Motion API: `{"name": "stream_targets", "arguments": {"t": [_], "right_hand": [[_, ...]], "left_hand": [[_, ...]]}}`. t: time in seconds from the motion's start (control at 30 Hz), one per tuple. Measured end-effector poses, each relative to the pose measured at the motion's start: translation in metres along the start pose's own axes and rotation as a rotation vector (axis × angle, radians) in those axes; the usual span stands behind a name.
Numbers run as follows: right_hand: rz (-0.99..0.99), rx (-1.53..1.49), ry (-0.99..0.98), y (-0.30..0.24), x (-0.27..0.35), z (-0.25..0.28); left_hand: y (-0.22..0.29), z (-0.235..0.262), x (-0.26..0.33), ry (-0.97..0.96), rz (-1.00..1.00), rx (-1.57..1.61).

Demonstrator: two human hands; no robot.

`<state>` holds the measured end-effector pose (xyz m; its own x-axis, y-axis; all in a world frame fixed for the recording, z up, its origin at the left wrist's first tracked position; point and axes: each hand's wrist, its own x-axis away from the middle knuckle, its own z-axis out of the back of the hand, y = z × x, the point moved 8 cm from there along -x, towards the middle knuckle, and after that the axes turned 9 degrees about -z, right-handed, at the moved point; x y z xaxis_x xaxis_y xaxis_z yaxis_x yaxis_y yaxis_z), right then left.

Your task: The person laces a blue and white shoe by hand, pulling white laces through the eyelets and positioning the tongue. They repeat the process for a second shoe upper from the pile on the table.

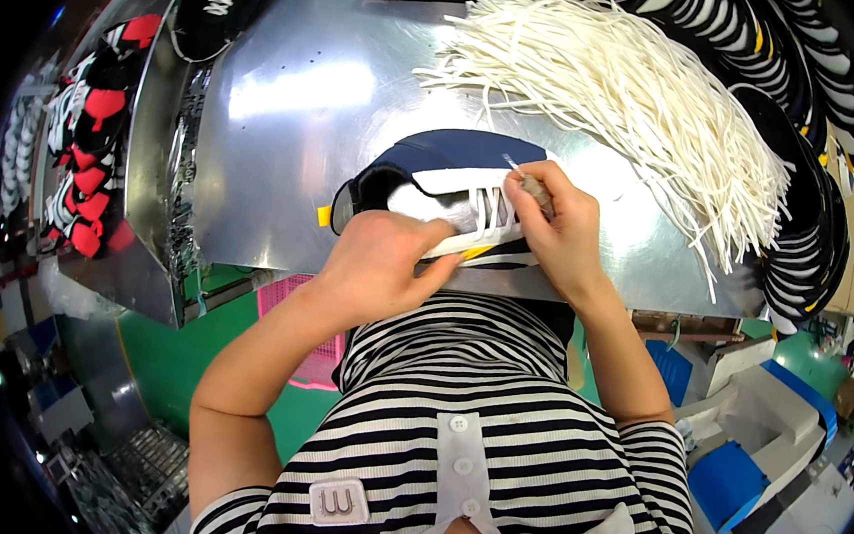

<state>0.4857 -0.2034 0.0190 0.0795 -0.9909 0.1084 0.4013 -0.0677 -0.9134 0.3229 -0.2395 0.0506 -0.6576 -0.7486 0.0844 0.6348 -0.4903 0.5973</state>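
Note:
A navy shoe upper (446,148) with a white lacing strip and a yellow heel tab lies on the metal table near its front edge, toe to the right. White lace (491,215) crosses its throat in several rows. My left hand (382,262) is closed on the near side of the upper, thumb and fingers pinching at its eyelet edge; what lies between the fingertips is partly hidden. Above the toe end, my right hand (565,228) grips a slim tool (536,195) with a brownish wrapped handle, its thin metal tip pointing up and left over the upper.
A large bundle of white laces (611,101) spreads across the table's far right. Stacked black-and-white uppers (801,226) line the right edge. A black laced upper (222,0) sits at far left, with red, black and white pieces (90,150) beyond. A pink basket (314,359) stands below the table.

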Motion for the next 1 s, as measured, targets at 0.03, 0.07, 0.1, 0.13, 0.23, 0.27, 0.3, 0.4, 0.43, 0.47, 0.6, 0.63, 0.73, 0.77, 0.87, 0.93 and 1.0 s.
{"name": "stream_targets", "arguments": {"t": [0.03,0.07,0.1,0.13,0.23,0.27,0.3,0.4,0.43,0.47,0.6,0.63,0.73,0.77,0.87,0.93,1.0], "right_hand": [[-0.050,-0.071,0.020,0.005,-0.002,0.001],[-0.047,-0.105,0.006,0.006,-0.001,0.000],[0.068,-0.066,-0.049,-0.002,0.003,-0.003],[0.183,-0.027,-0.102,-0.011,0.009,-0.005],[0.494,0.100,-0.270,-0.028,0.024,-0.017],[0.532,0.158,-0.253,-0.032,0.026,-0.019],[0.571,0.217,-0.235,-0.036,0.028,-0.021],[0.583,0.301,-0.294,-0.043,0.024,-0.025],[0.601,0.315,-0.301,-0.044,0.024,-0.026],[0.617,0.329,-0.311,-0.043,0.024,-0.029],[0.673,0.406,-0.485,-0.054,0.020,-0.039],[0.688,0.419,-0.537,-0.056,0.018,-0.041],[0.617,0.371,-0.620,-0.042,0.016,-0.042],[0.589,0.343,-0.634,-0.038,0.017,-0.042],[0.324,0.175,-0.553,-0.016,0.014,-0.031],[0.297,0.141,-0.556,-0.015,0.014,-0.030],[0.209,0.044,-0.434,-0.021,0.010,-0.025]], "left_hand": [[-0.001,0.005,0.003,0.022,-0.030,0.000],[-0.002,0.008,0.008,0.043,-0.058,0.000],[-0.002,0.010,0.011,0.064,-0.087,0.001],[-0.001,0.015,0.012,0.158,-0.098,0.030],[-0.020,0.016,0.015,0.326,0.150,0.283],[-0.021,0.020,0.011,0.394,0.124,0.241],[-0.020,0.020,0.008,0.376,0.119,0.195],[-0.020,0.023,0.002,0.349,0.080,0.073],[-0.020,0.025,0.002,0.330,0.082,0.088],[-0.022,0.025,0.001,0.309,0.086,0.104],[-0.025,0.023,0.003,0.306,0.014,0.089],[-0.025,0.023,0.004,0.305,-0.005,0.071],[-0.025,0.020,0.005,0.270,-0.018,0.076],[-0.026,0.018,0.005,0.275,-0.034,0.082],[-0.026,0.017,0.006,0.267,-0.059,0.075],[-0.024,0.017,0.007,0.276,-0.069,0.062],[-0.023,0.022,0.009,0.313,-0.055,0.027]]}}
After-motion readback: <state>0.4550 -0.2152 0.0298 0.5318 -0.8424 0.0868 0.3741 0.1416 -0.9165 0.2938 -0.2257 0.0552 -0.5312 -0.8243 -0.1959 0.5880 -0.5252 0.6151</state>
